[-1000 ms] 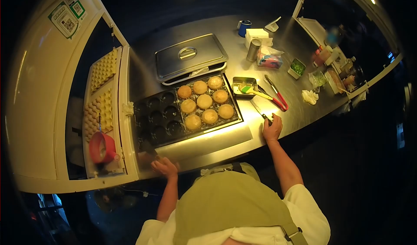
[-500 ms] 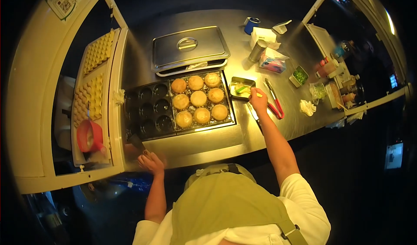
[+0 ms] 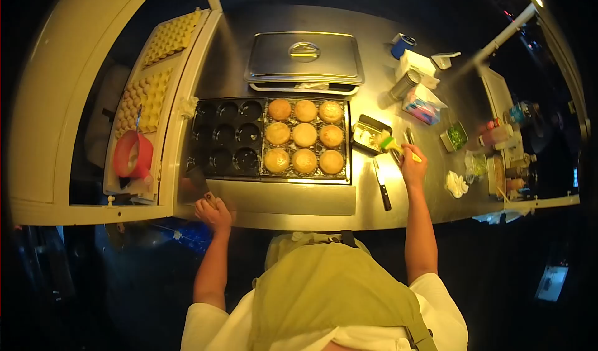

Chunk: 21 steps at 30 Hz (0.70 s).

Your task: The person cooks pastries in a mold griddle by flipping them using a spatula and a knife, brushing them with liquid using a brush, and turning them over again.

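Note:
My left hand (image 3: 213,213) is closed around the handle of a flat scraper (image 3: 198,180), whose dark blade lies by the front left corner of the moulded griddle (image 3: 307,180). In my right hand (image 3: 413,166) is a brush (image 3: 390,143) with a green head and a yellow handle. Its head is at the right edge of a small rectangular metal container (image 3: 359,144) with pale contents. Several browned round cakes (image 3: 305,135) sit in the griddle's right moulds, while the left moulds (image 3: 222,133) hold none. A knife (image 3: 382,189) lies below the container. Tongs (image 3: 408,135) are mostly hidden behind my right hand.
Behind the griddle stands a lidded steel tray (image 3: 304,64). Egg trays (image 3: 146,95) and a pink jug (image 3: 132,154) are on the left shelf. To the right are a tissue pack (image 3: 423,105), a green-filled container (image 3: 456,137), crumpled tissue (image 3: 456,184) and bottles (image 3: 496,135).
My right hand has drawn the brush up from inside the metal container and to the right, over the tongs. My left hand still grips the scraper. The camera view has shifted.

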Motion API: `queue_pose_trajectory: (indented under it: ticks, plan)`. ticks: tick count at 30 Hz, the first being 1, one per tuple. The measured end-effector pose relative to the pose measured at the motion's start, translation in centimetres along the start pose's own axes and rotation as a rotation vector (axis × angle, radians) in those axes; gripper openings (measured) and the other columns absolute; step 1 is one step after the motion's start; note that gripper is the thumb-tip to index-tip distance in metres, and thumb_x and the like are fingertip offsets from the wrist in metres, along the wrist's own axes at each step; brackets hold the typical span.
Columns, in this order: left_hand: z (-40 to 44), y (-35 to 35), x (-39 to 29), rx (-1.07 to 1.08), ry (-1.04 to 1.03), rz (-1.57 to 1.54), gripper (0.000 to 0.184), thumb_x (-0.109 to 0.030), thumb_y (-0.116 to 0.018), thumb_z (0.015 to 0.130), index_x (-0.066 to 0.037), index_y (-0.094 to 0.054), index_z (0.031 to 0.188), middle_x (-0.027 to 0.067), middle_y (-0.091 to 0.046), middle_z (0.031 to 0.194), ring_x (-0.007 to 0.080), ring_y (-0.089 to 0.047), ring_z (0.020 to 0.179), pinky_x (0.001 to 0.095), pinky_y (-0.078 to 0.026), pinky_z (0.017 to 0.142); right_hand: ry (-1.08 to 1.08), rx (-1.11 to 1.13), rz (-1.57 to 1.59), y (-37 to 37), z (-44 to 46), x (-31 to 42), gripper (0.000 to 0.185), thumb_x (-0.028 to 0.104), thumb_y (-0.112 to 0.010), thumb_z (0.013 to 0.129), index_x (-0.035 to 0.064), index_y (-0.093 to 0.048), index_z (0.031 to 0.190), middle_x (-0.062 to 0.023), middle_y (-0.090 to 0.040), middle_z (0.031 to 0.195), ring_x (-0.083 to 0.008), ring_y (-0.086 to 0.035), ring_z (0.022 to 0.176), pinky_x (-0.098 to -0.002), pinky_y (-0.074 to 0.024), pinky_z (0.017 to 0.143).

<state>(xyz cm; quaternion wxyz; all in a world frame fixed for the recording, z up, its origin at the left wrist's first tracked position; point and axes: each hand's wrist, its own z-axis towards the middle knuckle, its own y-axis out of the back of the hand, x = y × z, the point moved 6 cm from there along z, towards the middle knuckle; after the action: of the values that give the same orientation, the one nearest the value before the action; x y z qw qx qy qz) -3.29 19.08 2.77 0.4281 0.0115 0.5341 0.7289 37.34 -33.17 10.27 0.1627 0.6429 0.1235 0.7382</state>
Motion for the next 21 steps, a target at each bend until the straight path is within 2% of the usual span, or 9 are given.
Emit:
queue_pose_trajectory:
  ticks: [3, 5, 7, 8, 14, 15, 17, 19, 21]
  plan:
    - [0.1, -0.2, -0.1, 0.023, 0.012, 0.05, 0.035, -0.029, -0.062, 0.089, 0.004, -0.055, 0.1, 0.0207, -0.052, 0.108, 0.0419, -0.05, 0.108, 0.0551, -0.036, 0.101, -0.102, 0.029, 0.14, -0.6, -1.8, 3.1, 0.021, 0.013, -0.059, 0.099, -0.0001, -0.075, 0.105, -0.0018, -0.063, 0.069, -0.0076, -0.057, 0.057, -0.0237, -0.0438, 0.052]
    - [0.2, -0.4, 0.1, 0.051, 0.037, 0.06, 0.036, -0.029, -0.062, 0.089, 0.004, -0.054, 0.1, 0.0215, -0.052, 0.109, 0.0421, -0.05, 0.109, 0.0555, -0.035, 0.102, -0.086, 0.028, 0.102, -0.7, -2.1, 3.8, 0.021, 0.012, -0.059, 0.099, -0.0013, -0.074, 0.106, -0.0015, -0.063, 0.07, -0.0078, -0.056, 0.058, -0.024, -0.0446, 0.054]
    - [0.1, -0.3, 0.0, 0.041, 0.01, 0.051, 0.035, -0.029, -0.062, 0.089, 0.004, -0.054, 0.1, 0.0214, -0.051, 0.109, 0.0421, -0.049, 0.11, 0.0557, -0.034, 0.103, 0.087, 0.081, -0.075, -1.0, -2.4, 4.9, 0.021, 0.012, -0.059, 0.099, -0.003, -0.073, 0.105, -0.001, -0.063, 0.071, -0.0081, -0.057, 0.059, -0.0247, -0.0454, 0.056]
    - [0.1, -0.2, 0.0, 0.039, 0.013, 0.055, 0.035, -0.029, -0.062, 0.089, 0.004, -0.054, 0.1, 0.0214, -0.051, 0.109, 0.0421, -0.049, 0.11, 0.0557, -0.034, 0.103, 0.046, 0.106, -0.168, -0.8, -2.4, 4.0, 0.022, 0.015, -0.059, 0.099, 0.0038, -0.075, 0.108, -0.0094, -0.072, 0.08, -0.0144, -0.066, 0.068, -0.0302, -0.0515, 0.064]
    - [0.5, -0.6, -0.2, 0.053, 0.019, 0.067, 0.036, -0.029, -0.062, 0.089, 0.004, -0.055, 0.102, 0.021, -0.051, 0.11, 0.0418, -0.049, 0.111, 0.0549, -0.034, 0.104, 0.324, 0.062, -0.385, -0.4, -3.9, 5.9, 0.018, 0.012, -0.061, 0.096, 0.0062, -0.075, 0.106, -0.013, -0.075, 0.089, -0.0246, -0.072, 0.081, -0.0322, -0.0542, 0.073]
    - [0.5, -0.7, 0.1, 0.064, 0.031, 0.076, 0.036, -0.029, -0.063, 0.088, 0.004, -0.056, 0.103, 0.021, -0.053, 0.112, 0.0416, -0.05, 0.113, 0.0547, -0.033, 0.105, 0.328, 0.06, -0.386, -0.8, -3.6, 5.6, 0.018, 0.012, -0.061, 0.096, 0.0062, -0.075, 0.106, -0.013, -0.075, 0.089, -0.0246, -0.072, 0.081, -0.0322, -0.0542, 0.073]
    - [0.1, -1.0, 0.5, 0.102, 0.031, 0.071, 0.037, -0.029, -0.064, 0.087, 0.004, -0.057, 0.103, 0.0209, -0.054, 0.114, 0.0414, -0.05, 0.115, 0.0545, -0.033, 0.106, 0.557, 0.031, -0.417, -0.6, -4.7, 5.8, 0.02, 0.007, -0.058, 0.096, -0.002, -0.073, 0.105, -0.01, -0.068, 0.075, -0.0194, -0.064, 0.065, -0.033, -0.0509, 0.065]
    - [0.2, -1.3, 0.7, 0.133, 0.067, 0.128, 0.035, -0.03, -0.063, 0.087, 0.002, -0.057, 0.102, 0.0206, -0.054, 0.113, 0.0412, -0.051, 0.114, 0.0546, -0.033, 0.106, 0.614, 0.039, -0.336, -0.5, -5.2, 6.7, 0.016, 0.001, -0.06, 0.094, -0.0023, -0.071, 0.106, -0.0137, -0.068, 0.083, -0.0253, -0.065, 0.072, -0.034, -0.0508, 0.068]
    - [0.2, -1.3, 0.4, 0.142, 0.055, 0.089, 0.035, -0.03, -0.062, 0.088, 0.002, -0.056, 0.1, 0.0204, -0.053, 0.111, 0.041, -0.051, 0.113, 0.0546, -0.034, 0.105, 0.605, 0.072, -0.292, -0.5, -5.9, 7.0, 0.015, -0.001, -0.06, 0.094, -0.0031, -0.07, 0.106, -0.0155, -0.067, 0.086, -0.0265, -0.064, 0.074, -0.0348, -0.0504, 0.068]
